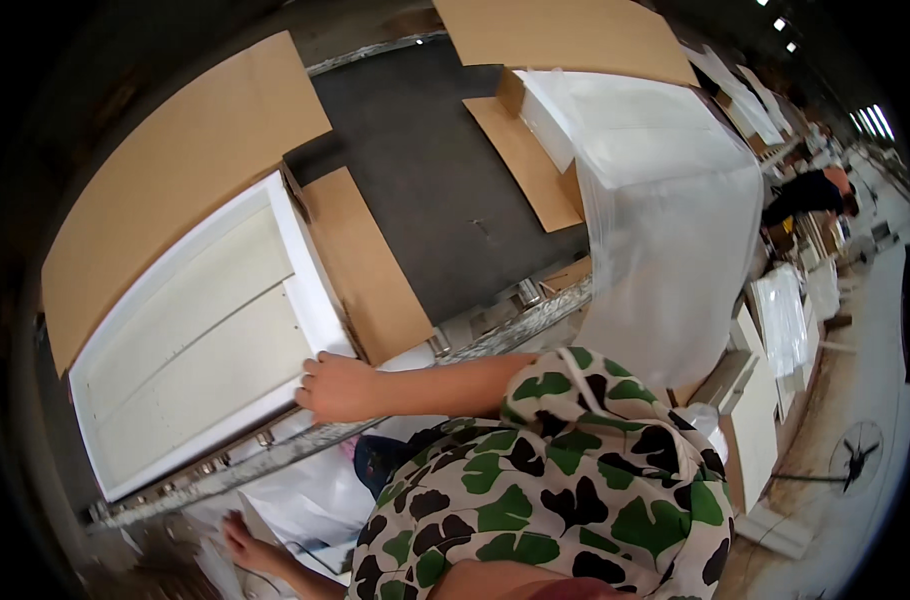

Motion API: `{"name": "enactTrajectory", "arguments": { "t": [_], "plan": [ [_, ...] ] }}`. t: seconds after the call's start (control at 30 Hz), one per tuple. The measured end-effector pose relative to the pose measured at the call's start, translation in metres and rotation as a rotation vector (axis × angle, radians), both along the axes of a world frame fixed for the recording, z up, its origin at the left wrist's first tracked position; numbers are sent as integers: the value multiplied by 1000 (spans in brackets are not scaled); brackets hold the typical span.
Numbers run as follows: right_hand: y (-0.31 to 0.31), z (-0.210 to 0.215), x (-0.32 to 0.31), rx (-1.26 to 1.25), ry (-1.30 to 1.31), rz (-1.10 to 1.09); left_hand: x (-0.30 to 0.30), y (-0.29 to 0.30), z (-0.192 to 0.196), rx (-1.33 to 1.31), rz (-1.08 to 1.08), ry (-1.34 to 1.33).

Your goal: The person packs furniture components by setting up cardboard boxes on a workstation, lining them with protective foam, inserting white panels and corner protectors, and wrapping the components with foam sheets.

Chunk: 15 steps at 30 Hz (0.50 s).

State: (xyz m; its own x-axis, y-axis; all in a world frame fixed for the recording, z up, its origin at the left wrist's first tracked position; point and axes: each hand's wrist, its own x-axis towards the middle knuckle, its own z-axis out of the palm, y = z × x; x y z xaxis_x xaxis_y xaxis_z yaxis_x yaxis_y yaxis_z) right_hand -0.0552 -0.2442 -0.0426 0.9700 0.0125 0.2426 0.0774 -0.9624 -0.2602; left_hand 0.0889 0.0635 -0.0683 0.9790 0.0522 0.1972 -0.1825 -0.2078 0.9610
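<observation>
On the dark belt point(425, 200), white panels point(210, 270) look stiff and heavy, best held from beneath; our right hand point(337, 388) curls fingers onto the soft-looking foam rim point(310, 285), left hand point(243, 545) we can't tell.

I am seeing the right hand point(341, 388) resting with bent fingers, while the left hand point(247, 546) is hanging lower.
</observation>
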Motion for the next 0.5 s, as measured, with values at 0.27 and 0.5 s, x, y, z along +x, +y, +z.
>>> {"name": "enactTrajectory", "arguments": {
  "t": [0.27, 0.5],
  "plan": [
    [-21, -23, 12, 64, 184, 26, -192, 95, -105, 155, 165, 333],
    [-1, 4, 9, -213, 39, 46, -330, 86, -143, 323, 494, 558]
  ]
}}
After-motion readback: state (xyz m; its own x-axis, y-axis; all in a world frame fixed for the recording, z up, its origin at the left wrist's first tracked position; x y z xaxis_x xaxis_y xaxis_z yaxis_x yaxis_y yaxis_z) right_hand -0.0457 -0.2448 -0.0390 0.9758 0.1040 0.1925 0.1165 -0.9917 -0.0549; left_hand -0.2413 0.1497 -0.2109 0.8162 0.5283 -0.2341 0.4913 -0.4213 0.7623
